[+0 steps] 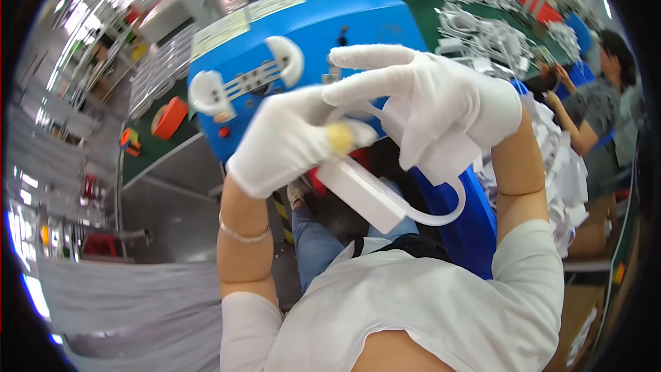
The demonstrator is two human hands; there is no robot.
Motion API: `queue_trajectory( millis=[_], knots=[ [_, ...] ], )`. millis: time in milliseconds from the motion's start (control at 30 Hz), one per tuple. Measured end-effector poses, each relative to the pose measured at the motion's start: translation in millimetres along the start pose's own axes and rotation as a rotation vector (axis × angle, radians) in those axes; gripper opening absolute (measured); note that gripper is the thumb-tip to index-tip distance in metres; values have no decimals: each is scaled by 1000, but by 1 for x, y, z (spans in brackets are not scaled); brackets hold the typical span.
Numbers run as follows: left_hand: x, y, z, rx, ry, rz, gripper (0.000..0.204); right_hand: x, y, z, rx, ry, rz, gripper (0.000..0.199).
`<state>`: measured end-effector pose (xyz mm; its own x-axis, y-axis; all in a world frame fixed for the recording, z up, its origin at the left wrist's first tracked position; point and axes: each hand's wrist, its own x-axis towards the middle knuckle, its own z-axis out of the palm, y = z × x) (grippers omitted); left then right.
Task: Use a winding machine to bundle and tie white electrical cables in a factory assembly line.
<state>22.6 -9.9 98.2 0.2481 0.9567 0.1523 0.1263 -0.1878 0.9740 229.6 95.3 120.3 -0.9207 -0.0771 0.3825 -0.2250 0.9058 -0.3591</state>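
Both of my hands wear white gloves and meet in front of a blue machine (337,10). My left hand (289,141) is closed around the upper end of a long white rectangular plastic case (365,196); a yellowish patch shows at its thumb. From the lower end of that case a white cable (444,219) loops up towards my right hand (444,96). Index and middle fingers of the right hand stretch left over the left hand, while its other fingers curl at a white block-shaped piece (451,155). Its exact hold is partly hidden.
Two white rounded holders (286,60) sit on the machine's front by a red button (224,132). Orange tape (169,118) lies on the bench at left. A blue bin (458,224) and piled white parts (544,158) stand at right, near a seated co-worker (599,107).
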Motion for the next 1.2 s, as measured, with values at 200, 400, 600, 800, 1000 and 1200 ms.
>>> queue_trajectory(
  millis=[200, 400, 600, 800, 1000, 1200],
  knots=[
    [-15, -15, -18, 167, 690, 353, 30, 34, 21, 12, -52, 683, 123, 38],
    [-7, -16, -53, 910, 1155, 442, 18, 61, 47, 39, 53, 775, 248, 24],
    [-17, -15, -69, 849, 1171, 437, 19, 78, 48, 54, 200, 766, 381, 28],
    [-18, -11, -45, 702, 1036, 518, 22, 67, 29, 48, 328, 947, 281, 27],
    [-9, -20, -63, 968, 1162, 396, 21, 80, 57, 61, 331, 789, 478, 23],
    [-20, -33, -91, 264, 926, 49, 32, 83, 61, 56, 448, 735, 504, 23]
  ],
)
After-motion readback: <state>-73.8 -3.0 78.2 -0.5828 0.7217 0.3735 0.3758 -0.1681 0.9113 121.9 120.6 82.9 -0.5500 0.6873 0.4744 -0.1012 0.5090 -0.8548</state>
